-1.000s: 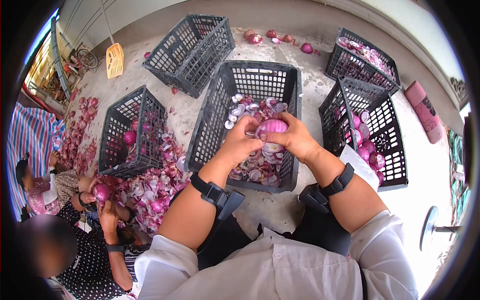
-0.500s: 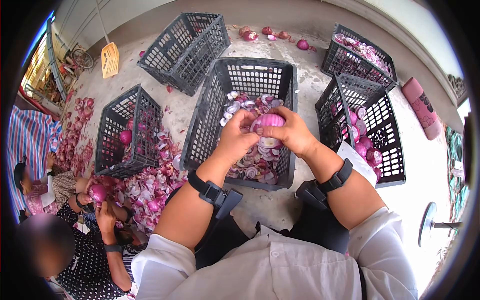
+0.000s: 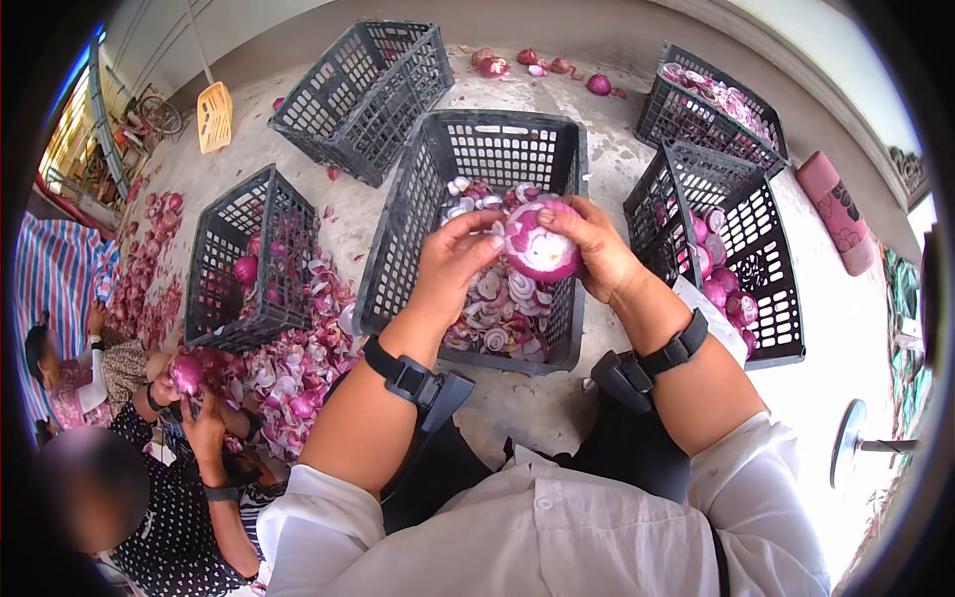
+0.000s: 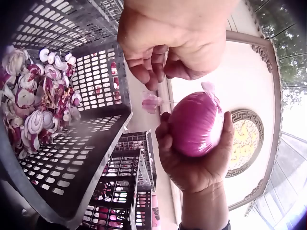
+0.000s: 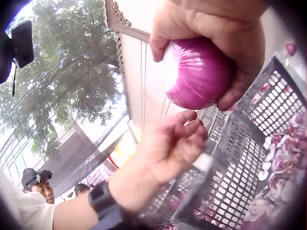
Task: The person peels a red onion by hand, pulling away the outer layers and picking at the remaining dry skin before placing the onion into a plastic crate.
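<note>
In the head view my right hand (image 3: 609, 257) grips a large purple onion (image 3: 540, 242) above the middle crate, its thumb on top; a pale patch shows on the onion. To its left is my left hand (image 3: 450, 269), fingers loosely bent near the onion's side. The left wrist view shows my left hand (image 4: 175, 40) apart from the onion (image 4: 195, 125), with a thin piece of skin (image 4: 151, 102) just off its fingertips; whether they touch it is unclear. The right wrist view has the onion (image 5: 199, 74) in my right hand (image 5: 216, 24), my left hand (image 5: 175, 148) below.
The middle crate (image 3: 398, 244) holds peelings and slices. More crates stand around it, including one with onions (image 3: 786, 298) at right and one (image 3: 204, 269) at left. Peelings (image 3: 298, 373) cover the floor at left beside a seated person (image 3: 174, 507) holding an onion.
The onion has turned, showing a pale patch in place of its striped top, and sits slightly further right. My left hand has drawn back from it, while my right still holds it.
</note>
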`<state>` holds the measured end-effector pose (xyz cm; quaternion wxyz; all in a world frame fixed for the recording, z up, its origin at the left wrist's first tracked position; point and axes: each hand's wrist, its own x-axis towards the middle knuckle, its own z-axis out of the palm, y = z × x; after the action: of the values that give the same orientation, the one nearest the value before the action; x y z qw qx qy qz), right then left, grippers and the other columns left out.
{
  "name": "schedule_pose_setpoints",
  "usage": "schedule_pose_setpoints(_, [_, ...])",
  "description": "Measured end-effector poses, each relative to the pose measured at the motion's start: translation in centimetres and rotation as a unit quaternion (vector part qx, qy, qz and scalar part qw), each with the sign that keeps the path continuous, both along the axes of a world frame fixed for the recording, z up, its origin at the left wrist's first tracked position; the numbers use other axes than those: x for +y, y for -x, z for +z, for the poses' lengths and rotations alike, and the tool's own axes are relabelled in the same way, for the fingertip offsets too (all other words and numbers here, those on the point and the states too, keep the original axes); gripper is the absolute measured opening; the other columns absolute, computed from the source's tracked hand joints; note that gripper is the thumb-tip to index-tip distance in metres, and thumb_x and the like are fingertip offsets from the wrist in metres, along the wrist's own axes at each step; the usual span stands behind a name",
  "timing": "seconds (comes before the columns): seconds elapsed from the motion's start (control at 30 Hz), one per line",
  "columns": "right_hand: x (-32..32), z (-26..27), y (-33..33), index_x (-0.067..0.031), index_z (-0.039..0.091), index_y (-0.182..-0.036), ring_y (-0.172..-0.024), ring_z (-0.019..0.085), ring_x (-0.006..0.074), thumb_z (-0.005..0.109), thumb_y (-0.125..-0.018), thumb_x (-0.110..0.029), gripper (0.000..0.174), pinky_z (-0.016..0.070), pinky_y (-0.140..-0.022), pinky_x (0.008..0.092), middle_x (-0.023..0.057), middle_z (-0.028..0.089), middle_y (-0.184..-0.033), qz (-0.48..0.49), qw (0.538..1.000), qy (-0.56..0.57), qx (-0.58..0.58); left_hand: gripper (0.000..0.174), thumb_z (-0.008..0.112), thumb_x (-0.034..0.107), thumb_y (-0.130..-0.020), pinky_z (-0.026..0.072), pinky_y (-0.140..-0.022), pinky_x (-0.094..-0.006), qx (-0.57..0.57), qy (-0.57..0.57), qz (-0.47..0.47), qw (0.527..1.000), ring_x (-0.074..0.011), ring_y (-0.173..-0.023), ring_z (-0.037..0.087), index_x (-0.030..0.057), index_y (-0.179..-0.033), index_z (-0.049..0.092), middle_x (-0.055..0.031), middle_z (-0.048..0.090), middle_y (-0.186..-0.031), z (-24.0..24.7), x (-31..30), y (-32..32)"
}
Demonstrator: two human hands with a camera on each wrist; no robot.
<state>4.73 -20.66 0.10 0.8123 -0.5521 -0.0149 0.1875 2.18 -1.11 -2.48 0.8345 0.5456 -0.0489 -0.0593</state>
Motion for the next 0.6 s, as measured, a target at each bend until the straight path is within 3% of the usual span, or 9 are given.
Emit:
schedule_pose_setpoints(0.1, [0.1,0.0,0.1,0.0070,0.046,-0.123,-0.098,0.062,0.0239,0.077,-0.076,-0.024,0.064,0.0522,-0.086,0.0357,0.0156,0.060,-0.109,0.017,1.000,0.011,0.002,0.047,0.076,0.011,-0.080,0.0509,-0.080,-0.0255,-0.050,-0.045,-0.019,0.998,-0.0134,-0.091,0.062,-0.0029,-0.120,0.057,-0.0102,0.065,-0.104,0.5,-0.4,0.2])
schedule_pose_setpoints(0.2, [0.0,-0.1,-0.1,0.0078,0.048,-0.122,-0.098,0.063,0.0230,0.078,-0.076,-0.027,0.065,0.0523,-0.085,0.0342,0.0164,0.061,-0.109,0.050,0.998,0.033,-0.010,0.047,0.077,0.009,-0.078,0.0517,-0.078,-0.0252,-0.065,-0.077,-0.022,0.995,-0.0135,-0.088,0.063,-0.0046,-0.119,0.056,-0.0098,0.066,-0.101,0.3,-0.4,0.1])
schedule_pose_setpoints(0.6, [0.1,-0.7,-0.1,0.0099,0.055,-0.118,-0.094,0.064,0.0216,0.079,-0.075,-0.036,0.068,0.0520,-0.082,0.0314,0.0176,0.064,-0.105,0.060,0.990,0.123,-0.033,0.036,0.067,0.005,-0.082,0.0512,-0.081,-0.0265,-0.043,-0.130,-0.068,0.988,-0.0136,-0.092,0.062,-0.0042,-0.115,0.056,-0.0098,0.063,-0.104,0.2,0.8,-0.2])
